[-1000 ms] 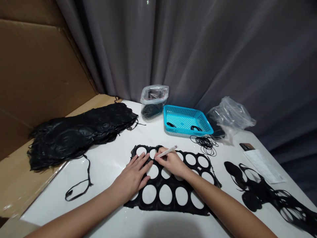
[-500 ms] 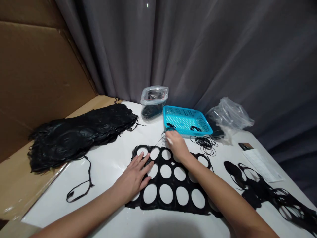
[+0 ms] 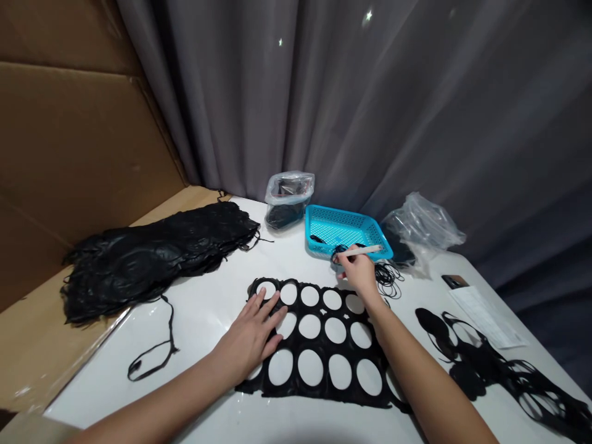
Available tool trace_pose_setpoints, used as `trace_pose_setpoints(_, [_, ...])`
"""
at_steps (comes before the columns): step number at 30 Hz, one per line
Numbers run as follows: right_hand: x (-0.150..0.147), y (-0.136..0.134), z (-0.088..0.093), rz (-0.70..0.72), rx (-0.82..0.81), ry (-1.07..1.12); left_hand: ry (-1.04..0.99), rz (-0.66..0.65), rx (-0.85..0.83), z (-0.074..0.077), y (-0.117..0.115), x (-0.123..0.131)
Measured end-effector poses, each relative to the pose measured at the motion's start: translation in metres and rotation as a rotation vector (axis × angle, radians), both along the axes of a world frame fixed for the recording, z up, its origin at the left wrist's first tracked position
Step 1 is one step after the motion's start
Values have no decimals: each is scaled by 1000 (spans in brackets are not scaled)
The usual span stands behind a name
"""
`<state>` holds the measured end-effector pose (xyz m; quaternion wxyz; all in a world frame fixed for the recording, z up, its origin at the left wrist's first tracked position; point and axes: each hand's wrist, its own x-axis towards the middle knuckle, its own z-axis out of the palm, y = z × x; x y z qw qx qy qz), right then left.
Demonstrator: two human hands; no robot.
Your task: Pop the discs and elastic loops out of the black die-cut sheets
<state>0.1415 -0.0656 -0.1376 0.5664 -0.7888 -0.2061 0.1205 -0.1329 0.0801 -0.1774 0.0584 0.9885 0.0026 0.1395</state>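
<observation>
My left hand (image 3: 252,336) lies flat with fingers spread on the left part of a black rubbery sheet (image 3: 324,347) with rows of round holes. Between the closed fingers of my right hand (image 3: 361,274) is a slim white pen-like tool (image 3: 365,250), its pale end pointing right. Thin black rings (image 3: 338,250) show at those fingertips; whether they are gripped or lie behind is unclear. The hand is just in front of a blue basket (image 3: 319,248) with some black loops inside. Beside it on the table lies a tangle of thin black rings (image 3: 389,280).
A thick stack of black sheets (image 3: 157,253) sits at the left, near a loose black strip (image 3: 171,327). Clear plastic bags (image 3: 289,191) stand behind. At the right are a phone (image 3: 455,281), a paper (image 3: 485,314) and black punched scraps (image 3: 490,357).
My right hand has moved right, from the sheet's far edge to the basket's front. Thin strands that stretched from it to the sheet no longer show. My left hand stays on the sheet.
</observation>
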Motion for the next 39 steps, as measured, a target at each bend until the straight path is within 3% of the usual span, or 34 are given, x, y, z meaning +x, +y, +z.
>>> trace_pose_setpoints(2, [-4,4,-1,62,76,195,-19,5,27,2,3,-3])
trace_pose_setpoints(8, [-32,38,0,261,187,500,-48,142,22,15,12,-17])
trace_pose_setpoints(14, [-68,71,-4,473,264,646,-69,121,40,12,16,-26])
trace_pose_setpoints(17, [-89,73,-14,642,183,498,-111,123,87,6,15,-27])
trace_pose_setpoints(20, [-100,71,-17,750,35,90,-133,120,123,3,14,-27])
trace_pose_setpoints(22, [-98,71,-12,733,6,-156,-133,120,115,4,13,-26])
trace_pose_setpoints(25, [-81,77,-1,538,42,-355,-130,125,78,5,13,-26])
trace_pose_setpoints(27, [-66,82,4,414,42,-228,-126,128,61,6,13,-27])
trace_pose_setpoints(29, [-55,85,5,380,31,38,-118,132,63,7,13,-27])
trace_pose_setpoints(32, [-50,85,2,409,43,296,-107,137,82,8,12,-28])
trace_pose_setpoints(36, [-60,80,-3,468,89,440,-111,136,83,7,12,-27])
trace_pose_setpoints(39, [-75,73,-7,595,92,455,-116,134,81,6,12,-27])
